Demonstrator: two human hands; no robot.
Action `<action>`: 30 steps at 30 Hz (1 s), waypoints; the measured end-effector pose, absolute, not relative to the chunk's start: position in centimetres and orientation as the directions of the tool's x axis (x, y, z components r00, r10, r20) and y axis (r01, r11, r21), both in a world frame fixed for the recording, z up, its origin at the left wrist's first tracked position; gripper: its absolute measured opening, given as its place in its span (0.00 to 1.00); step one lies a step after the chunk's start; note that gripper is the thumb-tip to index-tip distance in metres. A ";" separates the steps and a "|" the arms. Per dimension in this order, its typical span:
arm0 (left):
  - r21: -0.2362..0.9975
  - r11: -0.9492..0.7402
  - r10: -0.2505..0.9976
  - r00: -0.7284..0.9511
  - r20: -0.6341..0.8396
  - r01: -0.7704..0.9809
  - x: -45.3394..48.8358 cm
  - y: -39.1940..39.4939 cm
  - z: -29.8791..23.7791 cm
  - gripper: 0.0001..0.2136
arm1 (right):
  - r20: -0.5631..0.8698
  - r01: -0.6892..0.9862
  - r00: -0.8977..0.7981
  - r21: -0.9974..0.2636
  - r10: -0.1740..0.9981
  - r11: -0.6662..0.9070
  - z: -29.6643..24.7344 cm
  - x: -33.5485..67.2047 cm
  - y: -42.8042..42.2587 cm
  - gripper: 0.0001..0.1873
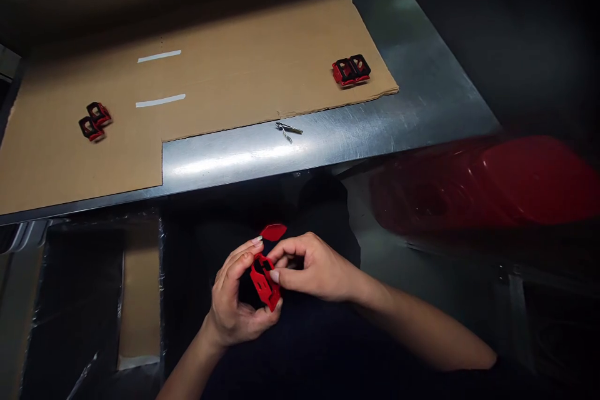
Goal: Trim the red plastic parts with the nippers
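My left hand (234, 303) cradles a red plastic part (265, 281) with square openings, its fingers curled around it. My right hand (314, 269) pinches the same part from the right, thumb and fingertips on its upper edge. A flat red plastic piece (274, 232) sits just above my left fingertips, and I cannot tell whether either hand holds it. Both hands are over a dark surface below the table edge.
A brown cardboard sheet (234, 81) covers a steel table (328, 144). On it lie red-and-black parts at left (95, 121) and right (351, 70), plus white tape strips (159, 56). A small metal tool (287, 131) lies on the steel. A blurred red object (487, 184) looms at right.
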State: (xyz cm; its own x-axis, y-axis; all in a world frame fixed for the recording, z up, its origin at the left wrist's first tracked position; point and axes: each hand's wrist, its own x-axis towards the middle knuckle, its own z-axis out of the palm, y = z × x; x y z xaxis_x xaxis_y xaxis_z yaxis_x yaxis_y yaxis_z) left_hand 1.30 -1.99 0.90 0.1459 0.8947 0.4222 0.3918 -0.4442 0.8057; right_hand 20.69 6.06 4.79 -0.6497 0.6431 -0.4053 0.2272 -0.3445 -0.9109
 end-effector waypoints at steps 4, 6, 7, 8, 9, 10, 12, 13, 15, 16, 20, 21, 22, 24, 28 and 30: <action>0.736 -0.497 0.864 0.184 0.469 0.459 1.4 -1.6 1.2 0.42 | -0.391 0.326 -0.637 -0.918 0.664 -0.227 5.3 20.8 6.2 0.09; 0.737 -0.500 0.862 0.182 0.473 0.454 1.3 -1.6 1.2 0.42 | -0.362 0.318 -0.674 -0.929 0.644 -0.189 5.4 21.1 6.4 0.10; 0.744 -0.497 0.864 0.175 0.472 0.447 1.3 -1.6 1.2 0.42 | -0.348 0.303 -0.691 -0.935 0.633 -0.183 5.3 21.3 6.6 0.11; 0.752 -0.490 0.868 0.167 0.467 0.441 1.3 -1.6 1.2 0.42 | -0.336 0.284 -0.705 -0.941 0.624 -0.186 5.1 21.5 6.7 0.12; 0.762 -0.480 0.874 0.157 0.460 0.435 1.2 -1.7 1.1 0.41 | -0.327 0.262 -0.713 -0.945 0.620 -0.197 5.0 21.7 6.7 0.14; 0.775 -0.467 0.881 0.149 0.449 0.426 1.2 -1.7 1.1 0.41 | -0.321 0.238 -0.715 -0.947 0.621 -0.215 4.7 21.8 6.8 0.15; 0.804 -0.440 0.896 0.135 0.423 0.400 1.3 -1.7 1.0 0.40 | -0.326 0.200 -0.702 -0.944 0.634 -0.263 4.3 21.9 6.8 0.19; 0.820 -0.427 0.903 0.129 0.411 0.382 1.3 -1.7 1.0 0.40 | -0.336 0.191 -0.690 -0.939 0.641 -0.287 4.1 21.9 6.7 0.20; 0.843 -0.406 0.913 0.116 0.391 0.353 1.3 -1.8 0.9 0.40 | -0.370 0.190 -0.667 -0.924 0.647 -0.333 3.8 21.7 6.6 0.19; 0.849 -0.398 0.917 0.111 0.384 0.348 1.4 -1.8 0.9 0.40 | -0.387 0.189 -0.660 -0.915 0.644 -0.357 3.7 21.7 6.5 0.18; 0.847 -0.383 0.922 0.104 0.372 0.368 1.4 -1.9 1.0 0.40 | -0.415 0.194 -0.664 -0.899 0.622 -0.393 3.9 21.5 6.3 0.14; 0.839 -0.390 0.919 0.108 0.379 0.379 1.4 -1.9 1.0 0.40 | -0.421 0.223 -0.661 -0.901 0.621 -0.372 4.1 21.4 6.3 0.13; 0.828 -0.401 0.914 0.115 0.388 0.393 1.4 -1.8 1.1 0.40 | -0.425 0.263 -0.655 -0.903 0.625 -0.338 4.3 21.3 6.3 0.13; 0.793 -0.437 0.897 0.135 0.421 0.425 1.5 -1.7 1.2 0.40 | -0.416 0.342 -0.644 -0.907 0.642 -0.245 4.8 21.0 6.3 0.10; 0.747 -0.483 0.871 0.166 0.462 0.457 1.6 -1.3 1.6 0.41 | -0.322 0.385 -0.660 -0.921 0.679 -0.063 5.6 20.8 6.3 0.11; 0.752 -0.484 0.872 0.170 0.459 0.448 1.6 -1.3 1.6 0.41 | -0.307 0.375 -0.689 -0.926 0.656 -0.040 5.6 20.9 6.5 0.12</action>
State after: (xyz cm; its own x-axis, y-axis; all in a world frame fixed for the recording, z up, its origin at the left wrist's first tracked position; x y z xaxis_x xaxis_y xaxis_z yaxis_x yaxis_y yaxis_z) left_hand 1.59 -1.29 1.60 0.1704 0.8718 0.4594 0.4482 -0.4837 0.7517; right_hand 20.95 6.48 5.61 -0.6893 0.6562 -0.3070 0.3745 -0.0400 -0.9263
